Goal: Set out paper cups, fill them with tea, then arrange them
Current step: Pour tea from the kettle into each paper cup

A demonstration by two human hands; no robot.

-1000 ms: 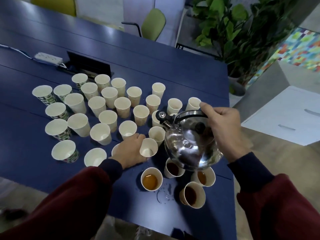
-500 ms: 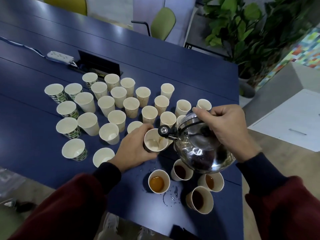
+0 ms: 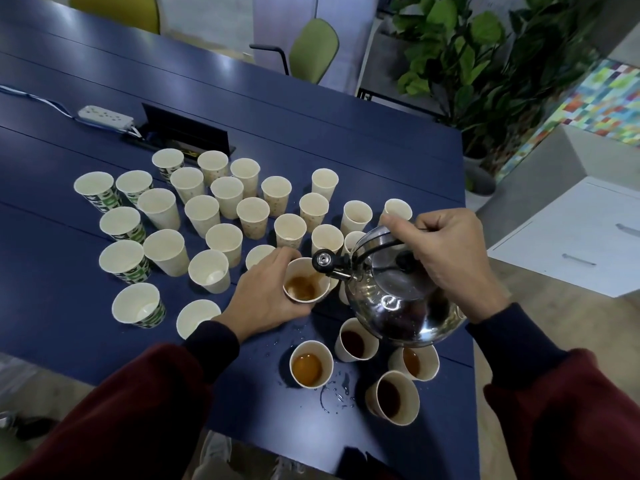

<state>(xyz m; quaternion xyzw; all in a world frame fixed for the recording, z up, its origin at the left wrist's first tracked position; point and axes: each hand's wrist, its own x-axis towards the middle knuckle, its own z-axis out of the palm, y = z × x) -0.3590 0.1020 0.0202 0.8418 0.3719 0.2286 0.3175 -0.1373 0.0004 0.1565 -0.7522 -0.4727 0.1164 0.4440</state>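
Observation:
My left hand grips a paper cup lifted and tilted toward the kettle's spout; brown tea is in it. My right hand holds the handle of a shiny steel kettle, tipped left with its spout over the cup's rim. Several filled cups stand near the table's front edge, among them one with amber tea, one just under the kettle and a dark one. Many empty paper cups stand in loose rows to the left and behind on the blue table.
Spilled drops wet the table beside the filled cups. A white power strip and an open cable hatch lie behind the cups. The table's right edge is close to the kettle; a green chair and a potted plant stand beyond.
My left hand picked an empty cup off the table and raised it to the spout. The kettle tipped further and tea now fills the cup's bottom.

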